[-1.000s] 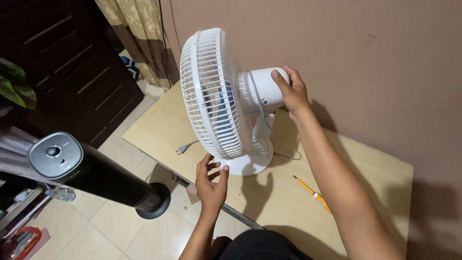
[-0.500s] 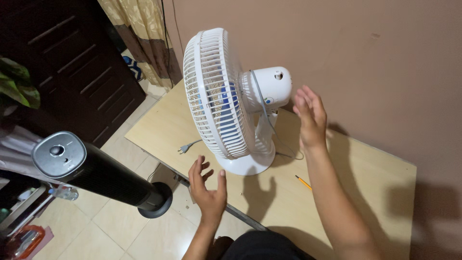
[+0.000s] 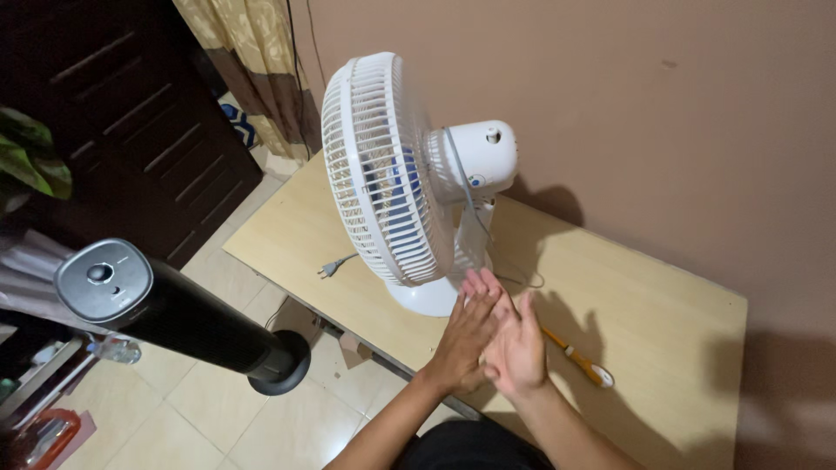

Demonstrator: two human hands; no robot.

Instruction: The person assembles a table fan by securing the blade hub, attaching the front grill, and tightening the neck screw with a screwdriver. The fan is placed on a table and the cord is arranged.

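1. Left hand (image 3: 463, 338) – open, fingers extended and close together, holding nothing. It lies over the table just in front of the fan base, fingertips pointing toward the base.
2. Right hand (image 3: 515, 348) – open, fingers spread slightly, holding nothing. It rests against the left hand, the two overlapping along their inner edges.
3. White desk fan (image 3: 396, 170) – stands upright on the wooden table (image 3: 662, 322), near the wall. Its round base sits just beyond the fingertips of both hands; contact between fingertips and base cannot be confirmed.
4. Fan head – the grille faces left toward the table's edge; blue blades show through the grille. The motor housing points toward the wall.
5. Power cord – runs from the fan along the tabletop; the plug (image 3: 328, 269) lies loose near the table's left edge, well apart from both hands.
6. Screwdriver (image 3: 575, 357) – yellow-orange handle, lying flat on the table just right of the right hand, partly covered by it.
7. Surroundings – a black tower fan (image 3: 165, 309) stands on the tiled floor to the left of the table; a patterned curtain (image 3: 244, 61) hangs behind.
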